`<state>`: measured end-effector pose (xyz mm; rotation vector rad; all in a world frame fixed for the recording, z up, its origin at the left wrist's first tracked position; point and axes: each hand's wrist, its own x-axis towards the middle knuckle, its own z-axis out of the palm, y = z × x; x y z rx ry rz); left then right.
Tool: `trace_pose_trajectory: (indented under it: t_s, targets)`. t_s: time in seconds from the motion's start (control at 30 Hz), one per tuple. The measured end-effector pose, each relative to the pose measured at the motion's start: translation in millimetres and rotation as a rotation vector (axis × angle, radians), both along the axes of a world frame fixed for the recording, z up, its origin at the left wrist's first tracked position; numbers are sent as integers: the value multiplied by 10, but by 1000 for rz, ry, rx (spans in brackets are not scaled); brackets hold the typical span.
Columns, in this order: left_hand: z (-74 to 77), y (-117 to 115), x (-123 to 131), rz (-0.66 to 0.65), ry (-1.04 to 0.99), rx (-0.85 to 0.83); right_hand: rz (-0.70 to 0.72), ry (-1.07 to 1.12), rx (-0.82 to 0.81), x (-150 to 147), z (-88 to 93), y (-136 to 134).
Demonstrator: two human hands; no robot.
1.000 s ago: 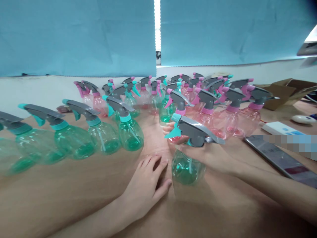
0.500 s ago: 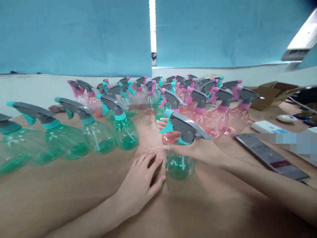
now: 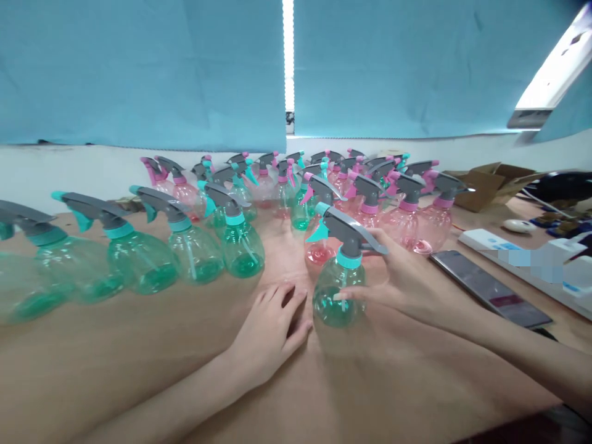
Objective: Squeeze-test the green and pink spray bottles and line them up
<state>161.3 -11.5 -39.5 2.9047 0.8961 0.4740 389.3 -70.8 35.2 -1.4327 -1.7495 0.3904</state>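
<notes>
A green spray bottle (image 3: 340, 308) with a grey and turquoise head stands upright on the table, right of the middle. My right hand (image 3: 402, 277) is around its right side, the thumb across the front and the other fingers partly hidden behind it. To the left of this bottle my left hand (image 3: 268, 330) rests on the wood, fingers loosely spread and holding nothing. A row of green spray bottles, the nearest of them (image 3: 243, 253) beyond my left hand, runs off to the left. Pink spray bottles (image 3: 400, 225) stand behind my right hand.
More pink and green bottles crowd the back of the table (image 3: 185, 370) by the wall. On the right lie a phone (image 3: 490, 287), a white power strip (image 3: 497, 246) and a white mouse (image 3: 518, 226). An open cardboard box (image 3: 483, 188) sits behind them.
My right hand's fingers have drawn back from beyond the bottle's neck, and its thumb has come lower onto the body. The view has shifted slightly. My left hand rests as before.
</notes>
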Motion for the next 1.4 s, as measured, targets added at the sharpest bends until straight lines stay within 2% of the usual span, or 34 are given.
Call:
trace_pose_trajectory:
  t_s: [0.2, 0.33, 0.47, 0.63, 0.93, 1.23, 1.4]
  targets:
    - [4, -72, -125, 4, 48, -11, -60, -128, -51, -84, -5, -20]
    - [17, -112, -347, 6, 40, -20, 27, -99, 27, -156, -97, 230]
    - [30, -113, -462, 22, 25, -39, 48, -140, 72, -245, -184, 557]
    - [29, -106, -449, 20, 21, -52, 82, -113, 88, -406, -184, 814]
    - [71, -107, -447, 8, 47, -90, 49, -153, 75, -524, -203, 1057]
    - [13, -73, -467, -9, 14, -59, -38, -203, 45, -590, -131, 1142]
    - [2, -48, -467, -29, 2, -52, -18, -201, 72, -594, -137, 1145]
